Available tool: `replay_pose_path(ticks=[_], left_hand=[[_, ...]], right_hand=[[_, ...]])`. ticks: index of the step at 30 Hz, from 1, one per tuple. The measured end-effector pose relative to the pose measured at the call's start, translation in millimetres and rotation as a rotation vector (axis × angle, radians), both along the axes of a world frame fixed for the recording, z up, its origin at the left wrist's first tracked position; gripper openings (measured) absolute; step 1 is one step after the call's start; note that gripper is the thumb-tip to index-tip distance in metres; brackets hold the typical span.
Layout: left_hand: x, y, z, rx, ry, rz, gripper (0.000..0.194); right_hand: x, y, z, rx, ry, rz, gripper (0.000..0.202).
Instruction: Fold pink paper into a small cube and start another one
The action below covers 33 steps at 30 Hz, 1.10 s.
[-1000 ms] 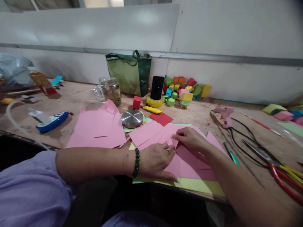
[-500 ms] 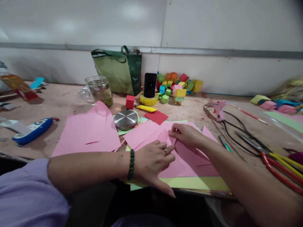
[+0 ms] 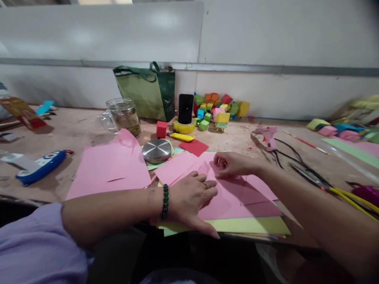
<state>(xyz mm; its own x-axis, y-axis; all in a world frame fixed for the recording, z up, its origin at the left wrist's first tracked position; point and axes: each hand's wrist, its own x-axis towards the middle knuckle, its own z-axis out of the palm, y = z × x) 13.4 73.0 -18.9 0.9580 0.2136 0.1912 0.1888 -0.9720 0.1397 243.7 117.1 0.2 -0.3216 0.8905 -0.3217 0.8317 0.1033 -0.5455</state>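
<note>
My left hand (image 3: 194, 201) lies palm down on pink paper (image 3: 227, 209), its fingers spread and its thumb stretched towards the table's front edge. Beyond its fingers a folded pink piece (image 3: 207, 169) stands up slightly from the sheets. Just right of that fold is my right hand (image 3: 231, 165), fingers curled and closed; anything between them is too small to make out. Yellow and green sheets (image 3: 251, 225) stick out under the pink ones. A second large pink sheet (image 3: 109, 169) lies to the left, its far corner curled up.
A round metal lid (image 3: 156, 151), red paper (image 3: 194, 147) and a yellow cutter (image 3: 181, 137) lie beyond the hands. Behind are a glass mug (image 3: 122, 116), a phone (image 3: 186, 108) and several paper cubes (image 3: 222, 117). Scissors (image 3: 308, 175) and a pink glue gun (image 3: 268, 137) are right.
The view has shifted slightly. My right hand has moved a little off the fold, and its fingers are more curled. My left hand stays nearly in place.
</note>
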Motion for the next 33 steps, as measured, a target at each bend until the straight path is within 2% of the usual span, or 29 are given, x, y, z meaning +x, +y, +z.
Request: replay_pose_path(ticks=[5, 10, 17, 21, 27, 33], left_hand=[[0.2, -0.9, -0.1, 0.018, -0.001, -0.008, 0.072], [-0.1, -2.4, -2.1, 0.063, 0.000, -0.009, 0.077], [1.0, -5.1, -3.8, 0.108, 0.014, -0.006, 0.082], [-3.5, -12.6, -5.7, 0.139, 0.036, -0.002, 0.090], [-27.2, -37.2, -12.5, -0.015, 0.008, 0.113, 0.095], [-32.8, -53.1, -15.5, -0.072, -0.033, 0.235, 0.089]], right_hand=[[6.1, 3.5, -2.1, -0.121, 0.073, -0.054, 0.035], [12.0, 1.1, 1.8, -0.148, 0.119, -0.072, 0.038], [2.6, 0.7, 2.1, -0.030, -0.003, -0.115, 0.057], [-1.7, 3.4, -1.1, -0.036, -0.024, -0.136, 0.050], [-3.1, 1.2, 2.2, -0.036, -0.042, -0.146, 0.041], [-2.1, -0.5, 4.9, -0.016, -0.065, -0.131, 0.055]])
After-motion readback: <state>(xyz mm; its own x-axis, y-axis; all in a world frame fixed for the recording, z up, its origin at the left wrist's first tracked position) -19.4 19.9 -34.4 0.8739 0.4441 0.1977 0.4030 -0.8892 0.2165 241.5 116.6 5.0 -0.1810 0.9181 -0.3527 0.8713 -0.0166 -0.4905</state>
